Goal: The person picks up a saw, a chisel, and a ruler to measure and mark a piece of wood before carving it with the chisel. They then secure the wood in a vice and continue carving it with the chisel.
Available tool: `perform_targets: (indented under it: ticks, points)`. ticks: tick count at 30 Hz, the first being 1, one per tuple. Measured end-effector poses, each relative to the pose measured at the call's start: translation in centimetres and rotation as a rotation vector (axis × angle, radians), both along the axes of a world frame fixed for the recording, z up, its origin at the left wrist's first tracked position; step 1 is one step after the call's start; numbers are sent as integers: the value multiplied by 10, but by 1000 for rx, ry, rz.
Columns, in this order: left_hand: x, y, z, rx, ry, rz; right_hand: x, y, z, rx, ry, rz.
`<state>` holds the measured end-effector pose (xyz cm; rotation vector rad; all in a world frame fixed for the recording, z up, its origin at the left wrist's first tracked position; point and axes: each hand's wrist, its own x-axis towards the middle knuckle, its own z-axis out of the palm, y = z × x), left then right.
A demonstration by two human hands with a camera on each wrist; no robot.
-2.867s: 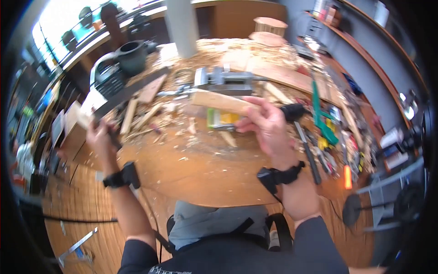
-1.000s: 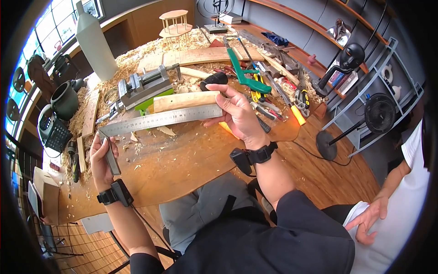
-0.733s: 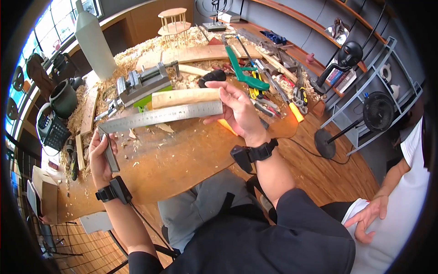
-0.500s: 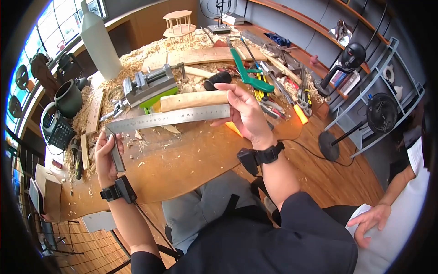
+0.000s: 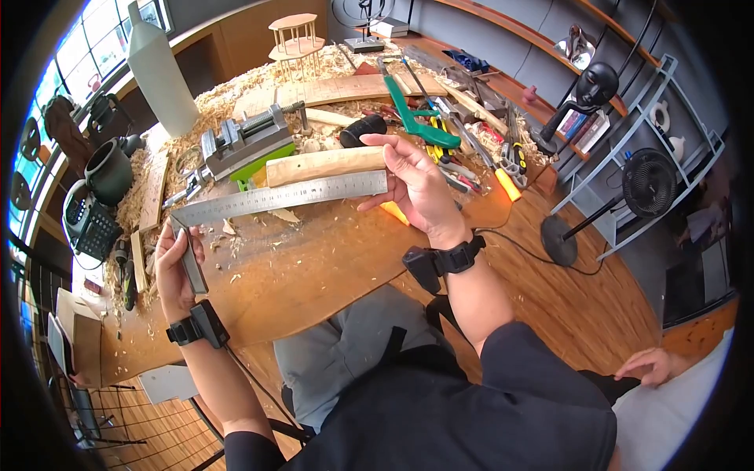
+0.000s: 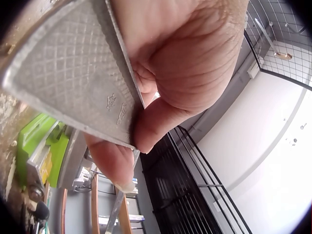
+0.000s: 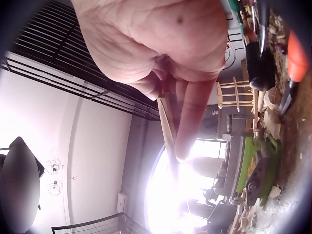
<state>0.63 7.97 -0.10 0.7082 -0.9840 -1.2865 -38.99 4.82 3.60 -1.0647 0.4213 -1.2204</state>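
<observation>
Wooden blank (image 5: 326, 166) and steel square (image 5: 283, 198) have come together in the upper middle of the frame, and from where I stand that is the change that counts. A few seconds ago the square was off to the left, its blade angled away, while the blank was held up by itself; now the graduated blade runs along the blank's lower side, the two close to parallel. Whether they really touch along that side, I cannot tell. The right hand (image 5: 420, 184) pinches the blank's right end between thumb and fingers, with the end of the blade right beside those fingers. The left hand (image 5: 174, 263), at the left of the frame, has its thumb and fingers closed on the square near its corner, so the short arm slants down past the palm. Over the last second the pair has hardly shifted against each other, which looks to me like a length being read or an edge being checked, and no longer like a tool being brought in. Both pieces are held up over the near part of the wooden table (image 5: 314, 275), in front of the metal vise (image 5: 247, 145), so a steady reading seems to depend on the two hands alone. Down in the lower right, the bystander's hand (image 5: 652, 365) has drawn away a little, well apart from the work.
</observation>
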Motion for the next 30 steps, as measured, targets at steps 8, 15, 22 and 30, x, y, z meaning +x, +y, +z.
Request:
perform_targets:
  ticks: [8, 15, 22, 30]
  points:
    - [-3, 2, 3, 0, 12, -18, -1, 1, 1, 2, 14, -1]
    - [0, 1, 1, -1, 11, -11, 1, -6, -1, -1, 34, -4]
    - [2, 2, 1, 10, 48, 10, 5, -11, 3, -9, 44, -9]
    - [3, 2, 1, -14, 20, 28, 8, -20, 4, -18, 63, -4]
